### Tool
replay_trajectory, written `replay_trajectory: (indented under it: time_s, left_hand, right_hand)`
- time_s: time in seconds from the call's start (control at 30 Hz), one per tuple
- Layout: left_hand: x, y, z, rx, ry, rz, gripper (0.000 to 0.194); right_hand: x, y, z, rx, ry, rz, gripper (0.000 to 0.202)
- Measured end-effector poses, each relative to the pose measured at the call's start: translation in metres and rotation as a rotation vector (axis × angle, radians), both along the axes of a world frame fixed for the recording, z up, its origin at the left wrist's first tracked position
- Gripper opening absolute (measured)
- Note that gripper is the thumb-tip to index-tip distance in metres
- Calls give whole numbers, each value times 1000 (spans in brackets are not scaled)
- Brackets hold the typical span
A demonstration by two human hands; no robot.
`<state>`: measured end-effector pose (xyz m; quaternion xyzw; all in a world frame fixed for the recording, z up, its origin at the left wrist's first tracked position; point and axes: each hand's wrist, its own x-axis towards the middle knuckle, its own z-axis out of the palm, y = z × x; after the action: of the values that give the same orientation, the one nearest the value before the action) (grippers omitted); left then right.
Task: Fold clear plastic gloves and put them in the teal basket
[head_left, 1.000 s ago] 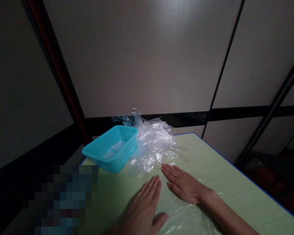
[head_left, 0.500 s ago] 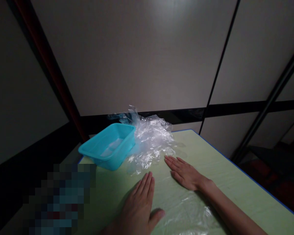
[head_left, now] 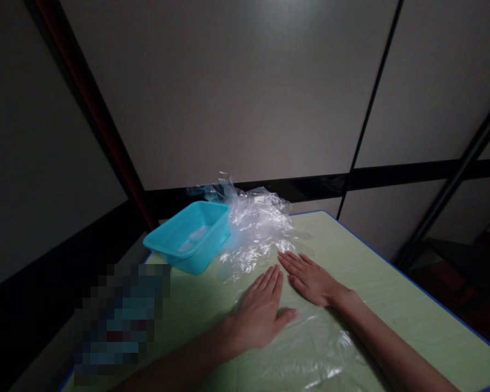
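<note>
A clear plastic bag lies spread on the pale green tabletop at the lower middle. My left hand rests palm down at its left side, fingers stretched forward and thumb out to the right. Just beyond the bag's far end my right hand lies flat, its fingers pointing up and left. The fingertips of both hands are near each other but apart. Beyond them is a crumpled heap of clear plastic bags. Neither hand grips anything.
A turquoise basin with something whitish inside stands left of the heap. The green table has a blue edge, with pale panelled doors behind it. A pixelated patch covers the table's left side. Something dark stands at the far right.
My left hand has moved forward and right, closer to my right hand, and more of its forearm shows. My right hand stays flat in nearly the same place. The view has shifted slightly.
</note>
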<state>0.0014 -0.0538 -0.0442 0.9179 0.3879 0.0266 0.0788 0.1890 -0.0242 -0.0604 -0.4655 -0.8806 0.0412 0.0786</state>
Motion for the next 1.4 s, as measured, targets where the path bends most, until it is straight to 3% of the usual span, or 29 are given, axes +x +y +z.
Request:
replay_trajectory:
  time_s: [0.2, 0.37, 0.53, 0.67, 0.83, 1.07, 1.27, 1.4]
  left_hand:
    - [-47, -6, -3, 17, -1, 10, 64]
    - [-65, -13, -12, 47, -95, 78, 57]
    - [-66, -6, -19, -12, -418, 223, 46]
    - [-66, 14, -21, -8, -673, 358, 25]
    - [-66, 27, -20, 6, -699, 347, 7]
    - [-65, 26, -19, -16, -717, 317, 11]
    - [-61, 22, -12, -55, -776, 302, 12]
    - [-58, 15, -8, -174, -864, 239, 10]
  right_hand:
    - [-1, -1, 2, 5, 5, -11, 51]
    - [0, -2, 3, -35, 35, -3, 52]
    - [4, 3, 1, -110, 317, -111, 51]
    - [6, 12, 0, -15, 576, -229, 36]
    - [4, 20, -1, 58, 535, -254, 19]
    - [2, 20, -4, 70, 534, -341, 9]
    - [2, 13, 12, -17, 665, -270, 9]
    - [4, 7, 23, -148, 848, -202, 13]
